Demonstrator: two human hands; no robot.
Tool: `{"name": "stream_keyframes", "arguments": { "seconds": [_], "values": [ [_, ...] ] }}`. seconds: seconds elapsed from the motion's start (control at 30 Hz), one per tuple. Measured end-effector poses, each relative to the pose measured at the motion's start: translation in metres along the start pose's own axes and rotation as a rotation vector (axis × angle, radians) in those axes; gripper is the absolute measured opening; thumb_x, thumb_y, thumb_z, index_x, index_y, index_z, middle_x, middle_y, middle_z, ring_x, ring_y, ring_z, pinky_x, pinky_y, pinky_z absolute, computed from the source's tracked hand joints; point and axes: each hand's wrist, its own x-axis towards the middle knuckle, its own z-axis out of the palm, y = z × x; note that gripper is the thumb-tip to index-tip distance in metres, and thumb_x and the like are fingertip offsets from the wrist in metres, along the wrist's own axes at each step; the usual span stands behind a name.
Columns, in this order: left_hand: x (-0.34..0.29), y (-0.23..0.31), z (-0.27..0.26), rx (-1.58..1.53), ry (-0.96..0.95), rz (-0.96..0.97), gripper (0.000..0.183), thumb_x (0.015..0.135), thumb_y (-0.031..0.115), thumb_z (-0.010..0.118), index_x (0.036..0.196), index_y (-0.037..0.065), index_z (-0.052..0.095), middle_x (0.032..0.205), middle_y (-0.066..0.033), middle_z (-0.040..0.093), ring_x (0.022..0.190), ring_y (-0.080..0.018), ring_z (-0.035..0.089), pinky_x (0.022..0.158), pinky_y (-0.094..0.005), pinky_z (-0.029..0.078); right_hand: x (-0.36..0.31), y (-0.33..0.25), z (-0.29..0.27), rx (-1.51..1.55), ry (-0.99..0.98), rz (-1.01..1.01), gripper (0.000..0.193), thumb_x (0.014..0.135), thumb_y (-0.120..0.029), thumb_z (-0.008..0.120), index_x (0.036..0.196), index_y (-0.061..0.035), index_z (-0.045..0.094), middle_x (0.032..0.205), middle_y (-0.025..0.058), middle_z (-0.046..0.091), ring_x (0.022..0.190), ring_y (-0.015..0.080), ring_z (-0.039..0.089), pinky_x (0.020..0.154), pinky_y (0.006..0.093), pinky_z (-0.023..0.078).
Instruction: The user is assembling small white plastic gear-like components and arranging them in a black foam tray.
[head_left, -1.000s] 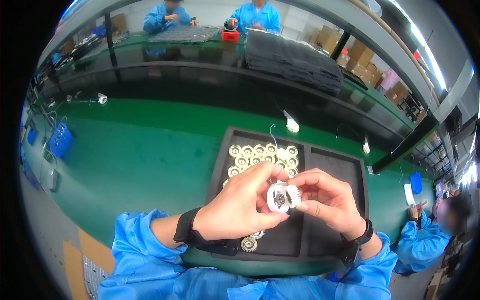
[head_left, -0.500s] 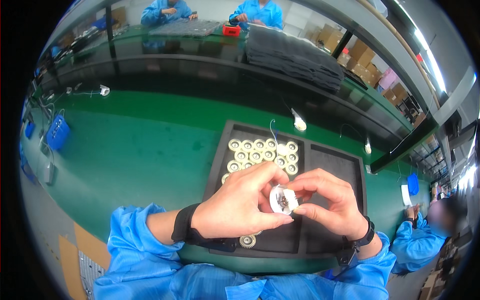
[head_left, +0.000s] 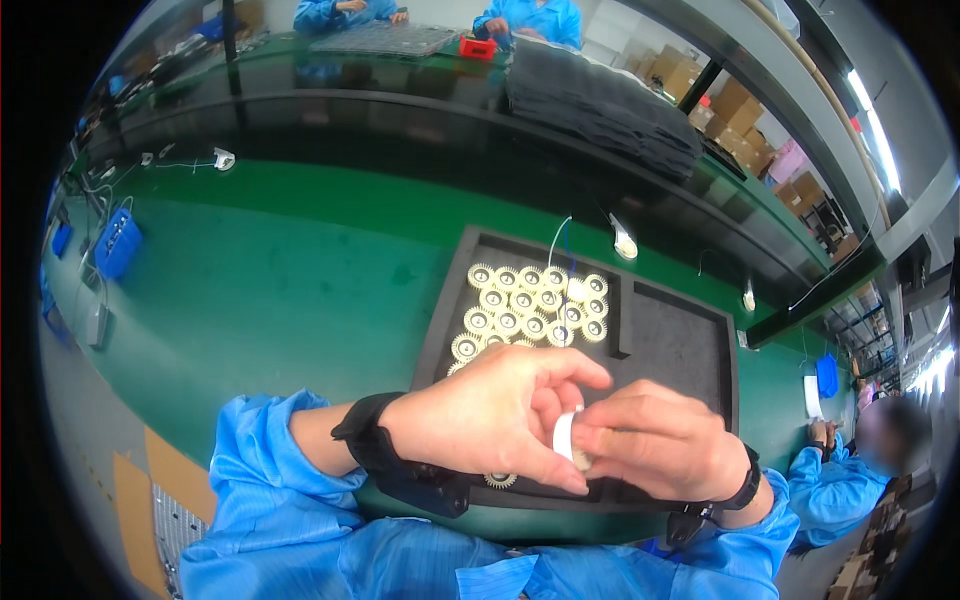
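Note:
A small white round plastic part (head_left: 563,436) is turned edge-on between my two hands. My left hand (head_left: 470,415) has its thumb low beside the part and its curled fingers behind it, with the index finger stretched out above. From the other side my right hand (head_left: 655,440) closes its fingers over the part and hides most of it. A little cream-coloured material shows below the right fingertips. Under my hands lies a black foam tray (head_left: 670,335), whose left compartment holds several cream toothed rings with dark centres (head_left: 522,301).
A white and a blue wire rise over the rings. Beyond the tray, a white teardrop-shaped piece (head_left: 625,243) lies on the green table (head_left: 270,270). Blue bins (head_left: 119,244) stand far left. Dark stacked sheets (head_left: 600,105) lie across the table divider. A co-worker (head_left: 840,480) sits at right.
The white part has turned edge-on, so its inner metal pieces no longer show. My right fingers have closed over it, and my left index finger has stretched out. The view has shifted slightly.

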Motion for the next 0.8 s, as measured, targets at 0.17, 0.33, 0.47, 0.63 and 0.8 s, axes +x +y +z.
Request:
{"name": "stream_keyframes", "arguments": {
  "seconds": [0.17,0.33,0.47,0.63,0.8],
  "values": [
    [0.003,-0.003,0.0,0.176,-0.026,0.101,0.067,0.067,0.001,0.083,0.127,0.0,0.052,0.101,-0.0072,0.059,0.084,-0.0091,0.062,0.066,-0.0195,0.054,-0.005,0.0,-0.001,-0.046,-0.035,-0.028,0.032,0.069,-0.005,0.077,0.097,0.0019,0.064,0.099,0.0111,0.061,0.082,0.0267,0.064,0.068,0.0331,0.054],
    [0.025,0.032,-0.061,0.245,0.285,0.428,0.049,0.07,0.0,0.078,0.114,0.002,0.057,0.109,-0.0057,0.062,0.102,-0.0137,0.06,0.086,-0.0296,0.052,0.005,0.006,-0.026,-0.328,0.203,0.111,0.046,0.069,0.003,0.073,0.113,0.0002,0.062,0.108,0.0158,0.062,0.094,0.0301,0.063,0.077,0.0359,0.054],
    [0.06,0.084,-0.173,0.558,0.875,0.868,0.046,0.077,-0.002,0.073,0.118,0.0,0.051,0.108,-0.0089,0.063,0.097,-0.0135,0.062,0.086,-0.0256,0.051,-0.001,0.031,-0.027,-0.346,0.17,0.241,0.036,0.072,0.002,0.07,0.107,-0.0009,0.063,0.105,0.0134,0.063,0.092,0.0307,0.062,0.077,0.036,0.053],
    [0.071,0.017,-0.31,1.295,1.407,0.431,0.051,0.063,0.017,0.077,0.107,0.0,0.061,0.104,-0.0193,0.064,0.096,-0.0334,0.062,0.086,-0.0383,0.049,0.006,0.062,0.011,-0.441,0.03,0.251,0.029,0.074,-0.004,0.069,0.103,-0.0043,0.064,0.104,0.01,0.061,0.094,0.0278,0.059,0.074,0.0368,0.052],
    [0.081,-0.082,-0.306,1.22,1.227,-0.002,0.052,0.061,0.025,0.085,0.099,0.002,0.059,0.095,-0.0202,0.067,0.093,-0.0361,0.064,0.082,-0.0397,0.051,0.0,0.087,0.038,-0.494,-0.056,0.302,0.032,0.071,-0.004,0.071,0.102,-0.0047,0.063,0.097,0.0095,0.055,0.09,0.0272,0.054,0.076,0.0356,0.05]
  ]
}}
